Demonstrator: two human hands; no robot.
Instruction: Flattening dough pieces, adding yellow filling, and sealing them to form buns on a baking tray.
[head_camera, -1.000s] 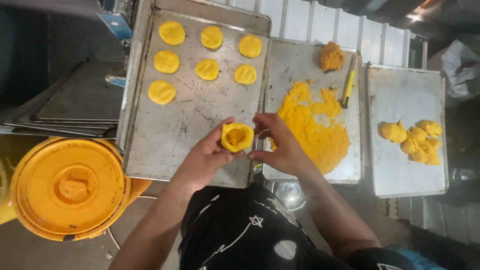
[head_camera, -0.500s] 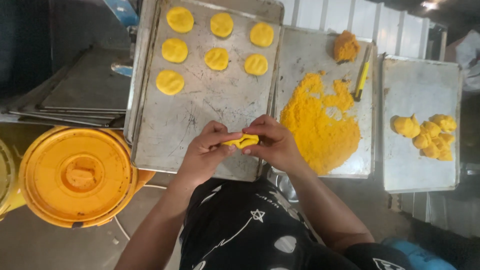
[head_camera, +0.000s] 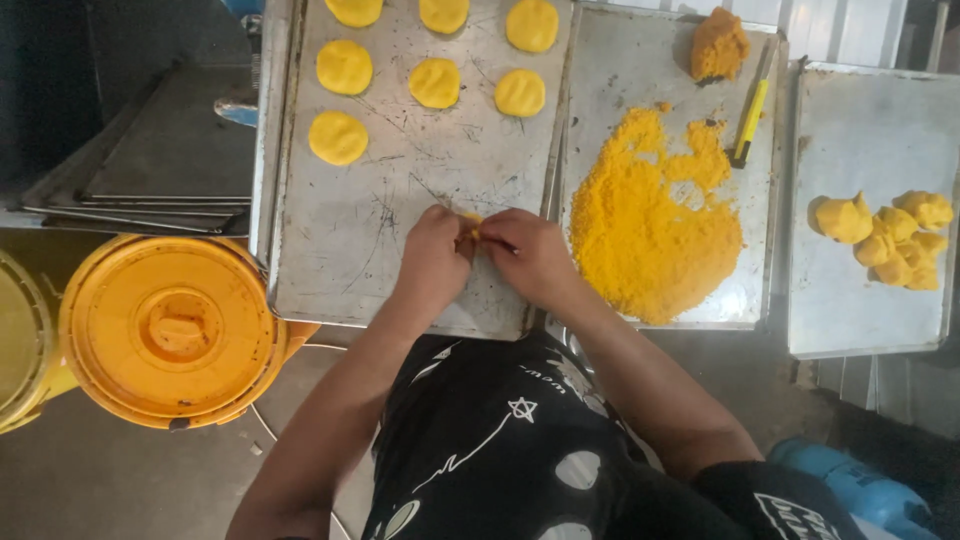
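Observation:
My left hand (head_camera: 432, 255) and my right hand (head_camera: 528, 255) are pressed together over the near part of a scratched metal tray (head_camera: 370, 270). Between their fingertips they pinch a small piece of yellow dough (head_camera: 470, 225), almost wholly hidden by the fingers. Several flattened yellow dough discs (head_camera: 338, 137) lie in rows on the far part of the same tray.
A second tray (head_camera: 610, 60) to the right holds a heap of yellow crumbs (head_camera: 655, 220), an orange lump (head_camera: 718, 45) and a yellow-handled tool (head_camera: 750, 120). A third tray (head_camera: 870, 320) holds several dough lumps (head_camera: 885, 235). An orange bucket lid (head_camera: 170, 330) sits at lower left.
The open dough cup seen a second ago has been folded shut between both hands, which have closed tighter around it. The view has shifted closer to the trays.

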